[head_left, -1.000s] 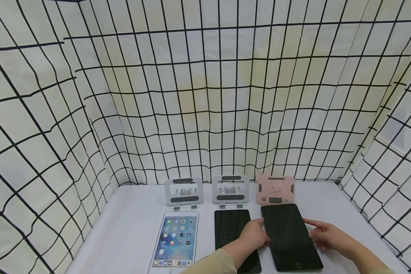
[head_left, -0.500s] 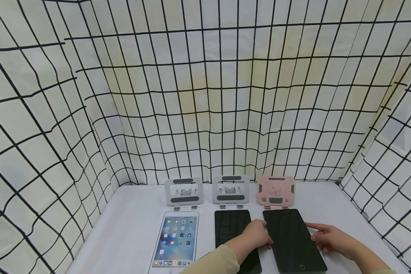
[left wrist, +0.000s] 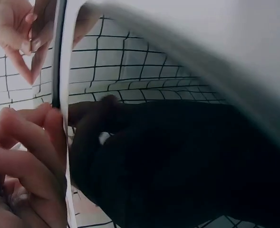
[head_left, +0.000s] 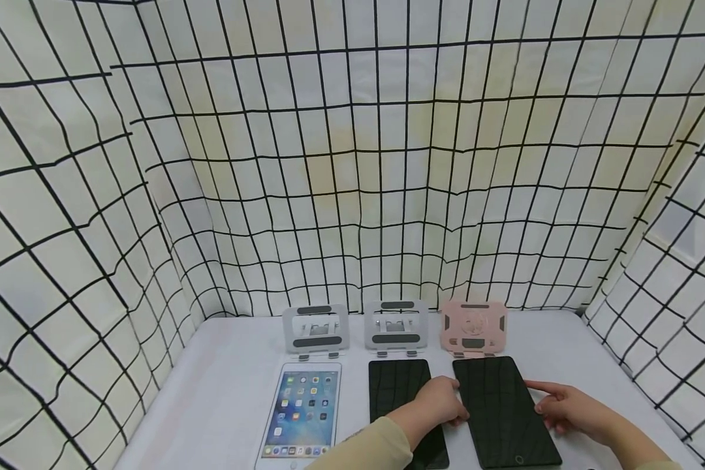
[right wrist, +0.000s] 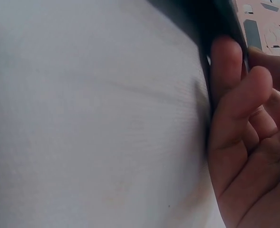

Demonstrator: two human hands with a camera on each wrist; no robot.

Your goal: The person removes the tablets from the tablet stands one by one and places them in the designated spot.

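A black tablet (head_left: 505,411), screen up, lies at the right of the row with its round button towards me. My left hand (head_left: 440,401) holds its left edge, the forearm crossing over the middle black tablet (head_left: 395,388). At the right edge my right hand (head_left: 572,410) has its index finger stretched along the side and its thumb against the rim. In the right wrist view, curled fingers (right wrist: 244,114) meet the tablet's dark edge. Close up in the left wrist view, bent fingers (left wrist: 30,152) touch a thin upright-looking edge; much there is dark.
A white tablet (head_left: 302,411) with a lit screen of icons lies at the left. Behind the row are two grey stands (head_left: 286,329) and a pink stand (head_left: 446,329). A white sheet with black grid lines (head_left: 388,163) surrounds the white table (head_left: 211,391).
Both hands have drawn the right-hand black tablet slightly towards me and to the right, showing the pink stand's lower hinge. In the last half second it has barely moved.
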